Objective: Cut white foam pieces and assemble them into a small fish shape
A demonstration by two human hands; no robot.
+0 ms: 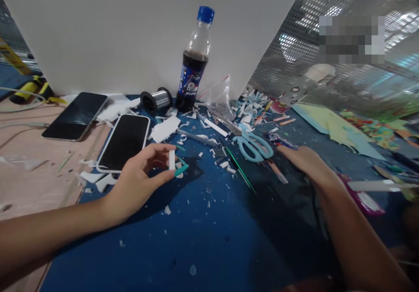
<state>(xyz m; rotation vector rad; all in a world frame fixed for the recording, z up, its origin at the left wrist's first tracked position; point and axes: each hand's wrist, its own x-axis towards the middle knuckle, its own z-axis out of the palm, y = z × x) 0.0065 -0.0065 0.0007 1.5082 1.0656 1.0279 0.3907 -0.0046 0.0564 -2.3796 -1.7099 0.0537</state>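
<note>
My left hand point(140, 170), with long green nails, pinches a small white strip point(172, 159) upright between thumb and fingers, above the blue tabletop. On the right, my right hand point(301, 161) reaches forward, its fingers mostly hidden and somewhat blurred. Just beyond its fingertips lies a small shiny dark-coloured item point(281, 140), whose kind I cannot make out. Left of that hand are light-blue-handled scissors point(253, 146). A thin green pointed tool point(238, 167) lies between my hands. White scraps point(165, 128) are scattered around a grey stick point(196, 138).
A Pepsi bottle point(193, 69) stands against the white board point(131, 30), near a wire spool point(157, 101) and a clear zip bag point(222, 97). Two phones, one white-edged point(124, 143) and one dark point(77, 116), lie left. Coloured paper sheets point(340, 128) lie right.
</note>
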